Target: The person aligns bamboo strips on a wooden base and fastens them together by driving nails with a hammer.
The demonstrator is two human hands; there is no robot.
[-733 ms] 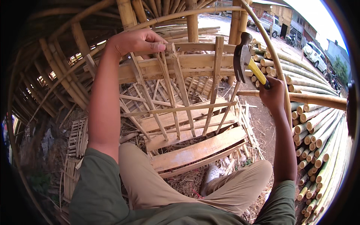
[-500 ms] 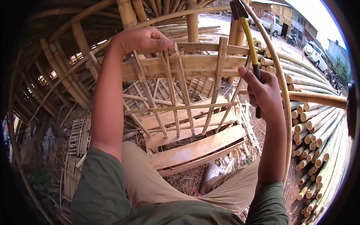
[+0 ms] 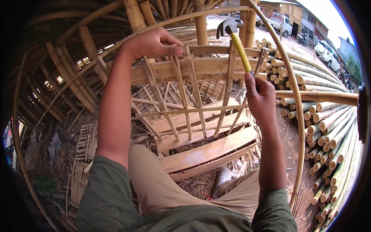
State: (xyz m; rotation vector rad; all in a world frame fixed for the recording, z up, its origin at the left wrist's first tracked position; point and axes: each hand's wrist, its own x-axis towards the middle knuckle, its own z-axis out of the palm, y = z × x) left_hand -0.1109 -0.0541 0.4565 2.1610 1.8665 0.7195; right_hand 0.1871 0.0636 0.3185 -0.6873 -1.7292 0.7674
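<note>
My right hand (image 3: 261,94) grips a claw hammer (image 3: 240,50) with a yellow handle, its dark metal head raised above the far bamboo rail. My left hand (image 3: 154,43) is closed in a pinch at the top of a narrow bamboo slat (image 3: 181,79). What lies between its thumb and fingers is too small or hidden to make out. Several upright slats, such as this one (image 3: 196,85), lean against the rail (image 3: 208,66) and fan out from it. A thin cross strip (image 3: 193,110) runs across them lower down.
Flat bamboo boards (image 3: 210,150) form a low bench in front of my legs. Stacked bamboo poles (image 3: 328,135) fill the right side. A curved bamboo pole (image 3: 296,100) arcs beside my right arm. Slatted pieces (image 3: 87,141) lie at the left. Parked vehicles (image 3: 327,54) stand far off.
The hammer has swung leftward and its head has turned, so the claw now shows. My right hand has shifted slightly left and down. My left hand stays at the slat tops.
</note>
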